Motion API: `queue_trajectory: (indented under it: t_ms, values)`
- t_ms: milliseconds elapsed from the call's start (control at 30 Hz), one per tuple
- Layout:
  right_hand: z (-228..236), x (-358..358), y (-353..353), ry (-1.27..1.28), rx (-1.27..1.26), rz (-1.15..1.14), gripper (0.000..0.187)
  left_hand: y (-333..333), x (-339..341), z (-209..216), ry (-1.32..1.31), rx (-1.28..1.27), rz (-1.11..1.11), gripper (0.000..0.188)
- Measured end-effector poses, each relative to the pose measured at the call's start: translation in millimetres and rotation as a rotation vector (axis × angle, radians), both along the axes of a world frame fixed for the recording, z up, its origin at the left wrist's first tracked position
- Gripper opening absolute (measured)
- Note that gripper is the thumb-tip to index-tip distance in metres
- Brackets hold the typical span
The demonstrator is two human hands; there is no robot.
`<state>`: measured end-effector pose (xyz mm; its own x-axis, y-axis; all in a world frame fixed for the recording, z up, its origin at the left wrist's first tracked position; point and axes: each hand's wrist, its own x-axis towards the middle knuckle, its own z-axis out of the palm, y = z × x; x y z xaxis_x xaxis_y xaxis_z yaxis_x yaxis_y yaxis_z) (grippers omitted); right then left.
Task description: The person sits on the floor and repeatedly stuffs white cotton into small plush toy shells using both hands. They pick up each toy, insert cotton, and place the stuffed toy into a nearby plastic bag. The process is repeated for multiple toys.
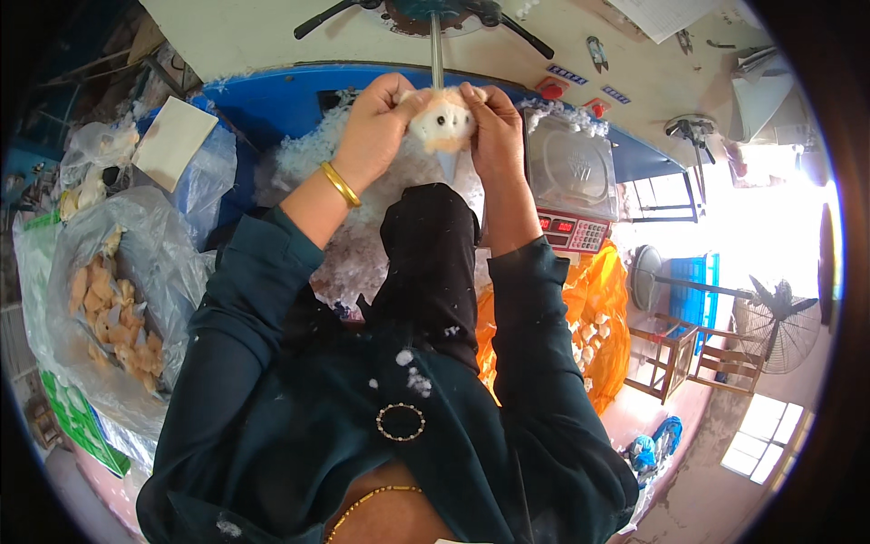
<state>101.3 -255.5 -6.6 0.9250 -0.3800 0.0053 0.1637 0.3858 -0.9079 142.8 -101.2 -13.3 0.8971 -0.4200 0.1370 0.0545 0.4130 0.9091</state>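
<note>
Both my hands grip a small plush toy [442,127], white and pale orange with dark eyes and a grey pointed part hanging below. My left hand [379,118] pinches its left edge between thumb and fingers. On the opposite edge, my right hand [497,127] is closed the same way. A thin metal tube [437,56] comes down from a machine and meets the toy's top edge between my hands. Whether the tube goes inside is hidden. Fluffy white stuffing [304,159] lies beneath and around my forearms, in front of the blue machine edge [263,91].
At left, a clear plastic bag [172,236] holds orange and grey plush pieces [113,313]. A scale [580,233] carrying a clear container [569,163] stands at right, above an orange bag [609,340] of small toys. Red buttons [551,89] and thread snips [597,54] are on the tabletop.
</note>
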Motion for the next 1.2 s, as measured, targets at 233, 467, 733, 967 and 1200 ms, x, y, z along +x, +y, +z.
queue_trajectory:
  t_ms: [233, 467, 733, 967, 1200]
  values:
    - [11, -17, 27, -0.008, 0.0, -0.069, 0.02, 9, 17, -12, -0.231, 0.15, 0.118, 0.023]
    - [-5, -10, 4, -0.026, 0.128, -0.047, 0.018, 5, -20, 7, -0.27, 0.26, 0.197, 0.019]
    - [11, -30, 25, -0.046, -0.001, -0.068, 0.016, 18, -5, 6, -0.431, 0.427, 0.259, 0.018]
    - [3, -16, 9, -0.008, 0.044, -0.035, 0.016, 15, -31, 17, -0.356, 0.408, 0.261, 0.022]
    - [6, -51, 39, 0.004, -0.326, -0.259, 0.011, 17, -3, -10, -0.641, 0.492, 0.37, 0.014]
